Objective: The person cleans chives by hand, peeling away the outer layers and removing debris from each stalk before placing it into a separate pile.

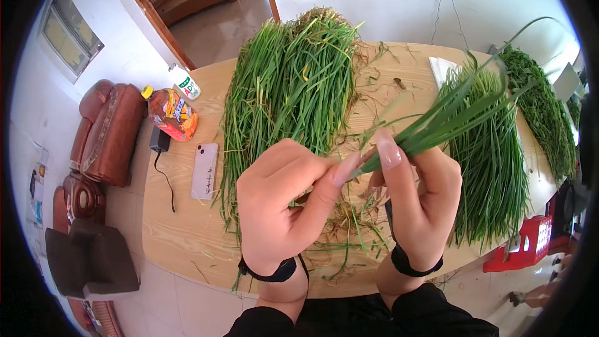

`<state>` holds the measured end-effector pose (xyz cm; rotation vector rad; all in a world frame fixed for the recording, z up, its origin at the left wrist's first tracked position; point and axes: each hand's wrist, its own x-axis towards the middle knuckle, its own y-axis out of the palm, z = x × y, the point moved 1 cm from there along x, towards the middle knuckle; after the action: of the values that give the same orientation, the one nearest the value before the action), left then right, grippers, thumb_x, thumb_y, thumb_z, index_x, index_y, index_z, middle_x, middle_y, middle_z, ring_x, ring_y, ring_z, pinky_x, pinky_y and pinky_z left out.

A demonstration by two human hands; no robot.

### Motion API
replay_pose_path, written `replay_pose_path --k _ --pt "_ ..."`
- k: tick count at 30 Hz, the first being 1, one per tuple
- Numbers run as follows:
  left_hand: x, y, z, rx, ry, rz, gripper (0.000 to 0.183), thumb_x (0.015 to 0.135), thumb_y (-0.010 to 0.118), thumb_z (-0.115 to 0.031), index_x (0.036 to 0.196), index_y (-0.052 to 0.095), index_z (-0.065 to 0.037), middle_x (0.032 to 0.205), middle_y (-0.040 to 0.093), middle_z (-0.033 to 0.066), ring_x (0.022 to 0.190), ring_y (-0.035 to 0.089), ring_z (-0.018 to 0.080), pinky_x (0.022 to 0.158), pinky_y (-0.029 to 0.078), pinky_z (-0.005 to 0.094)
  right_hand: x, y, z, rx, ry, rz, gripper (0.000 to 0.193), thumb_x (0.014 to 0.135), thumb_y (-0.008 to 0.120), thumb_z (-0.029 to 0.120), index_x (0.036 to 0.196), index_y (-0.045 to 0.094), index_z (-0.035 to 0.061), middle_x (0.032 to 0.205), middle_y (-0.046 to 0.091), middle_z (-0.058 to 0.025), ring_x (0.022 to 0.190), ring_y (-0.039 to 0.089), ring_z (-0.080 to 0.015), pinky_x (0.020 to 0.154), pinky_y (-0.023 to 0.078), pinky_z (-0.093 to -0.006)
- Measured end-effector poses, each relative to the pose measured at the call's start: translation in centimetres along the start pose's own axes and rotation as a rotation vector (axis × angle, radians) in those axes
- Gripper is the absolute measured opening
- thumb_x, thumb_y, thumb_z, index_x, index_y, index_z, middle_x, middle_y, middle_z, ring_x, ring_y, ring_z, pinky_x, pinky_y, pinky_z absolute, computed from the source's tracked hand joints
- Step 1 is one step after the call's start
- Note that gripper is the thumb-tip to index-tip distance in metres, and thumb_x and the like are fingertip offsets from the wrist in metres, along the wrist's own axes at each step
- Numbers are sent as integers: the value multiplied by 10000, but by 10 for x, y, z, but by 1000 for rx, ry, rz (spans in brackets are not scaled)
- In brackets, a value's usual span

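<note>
A small bunch of green chives (440, 126) slants up to the right in front of me, over the table. My right hand (427, 196) is closed round its lower stems, thumb lying along them. At the stem ends, the thumb and fingers of my left hand (284, 200) pinch; the exact grip is partly hidden by the fingers. Behind my left hand lies a big heap of chives (290, 81) with dry brownish bits along its right edge. To the right of my right hand, a tidier pile of chives (490, 181) lies with its leaves toward me.
The wooden table (171, 234) carries scattered trimmings (352, 228), a phone (204, 171), a black adapter (160, 140), a large drink bottle (173, 115) and a white bottle (185, 82) on the left. Feathery greens (541, 115) lie at far right, above a red plastic crate (521, 246).
</note>
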<state>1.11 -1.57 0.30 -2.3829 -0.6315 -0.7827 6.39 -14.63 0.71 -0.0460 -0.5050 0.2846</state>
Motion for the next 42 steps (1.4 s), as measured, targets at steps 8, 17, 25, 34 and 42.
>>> replay_pose_path --k 8,17,25,34,42 --pt "4 12 -4 -60 112 11 67 677 679 -34 661 615 -20 527 510 45 464 459 192 444 333 276 -2 -12 1 -30 -3 -6 113 775 566 6 871 615 -27 602 533 -74 485 489 -121 457 367 -231" --pt "-3 27 -10 -207 -235 -187 53 768 630 -53 750 640 -5 556 554 41 455 481 100 431 344 232 -4 -5 -1 -48 -39 -113 120 761 578 -5 866 631 -20 572 544 -73 451 478 -102 436 347 -223" --pt "7 -4 28 -59 -329 -586 229 894 492 -211 840 608 -21 700 610 44 485 439 21 433 341 174 -5 -23 3 148 -108 -460 186 855 498 80 906 593 -72 617 569 -53 403 435 -50 373 298 -169" --pt "-11 -62 47 165 -351 -624 237 871 528 -213 964 613 -13 701 593 34 612 497 59 603 400 195 -2 -28 -2 121 -117 -473 209 876 488 100 937 587 -73 689 555 -56 430 405 -38 371 302 -170" --pt "1 -12 4 -50 -81 -100 273 746 640 -147 994 608 -36 790 616 50 684 560 153 616 432 277 0 -19 -2 -80 -65 -294 97 797 575 35 787 597 -59 600 538 -24 499 429 -40 457 316 -186"
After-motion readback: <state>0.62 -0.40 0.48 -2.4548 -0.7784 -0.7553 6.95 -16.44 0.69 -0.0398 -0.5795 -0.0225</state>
